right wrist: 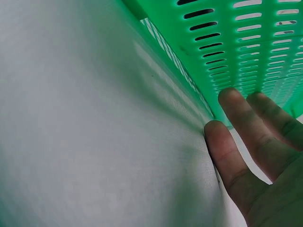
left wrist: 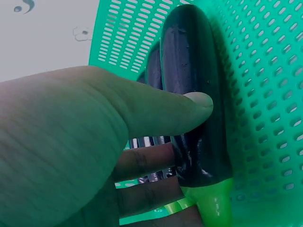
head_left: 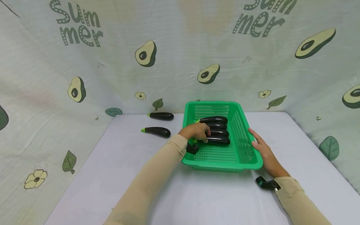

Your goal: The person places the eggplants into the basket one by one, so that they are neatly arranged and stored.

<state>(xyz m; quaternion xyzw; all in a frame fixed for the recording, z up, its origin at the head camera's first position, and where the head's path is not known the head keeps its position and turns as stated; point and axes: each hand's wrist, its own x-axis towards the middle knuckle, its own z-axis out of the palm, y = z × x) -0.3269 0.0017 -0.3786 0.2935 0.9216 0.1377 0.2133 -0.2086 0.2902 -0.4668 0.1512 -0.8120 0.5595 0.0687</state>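
Note:
A green perforated plastic basket [head_left: 222,165] stands on the table with several dark eggplants [head_left: 215,119] lying side by side in it. My left hand [head_left: 197,130] reaches inside and grips the nearest eggplant [head_left: 219,140]. In the left wrist view its thumb [left wrist: 175,111] lies across the glossy eggplant [left wrist: 189,61], with the other fingers behind, close to the green stem end. My right hand [head_left: 265,153] rests at the basket's right side; in the right wrist view its fairly straight fingers [right wrist: 251,127] touch the perforated outer wall [right wrist: 203,42].
Two more eggplants lie on the white table left of the basket, one farther back [head_left: 161,116] and one nearer [head_left: 157,131]. A printed cloth [head_left: 174,56] with avocados and leaves hangs behind the table and along its sides.

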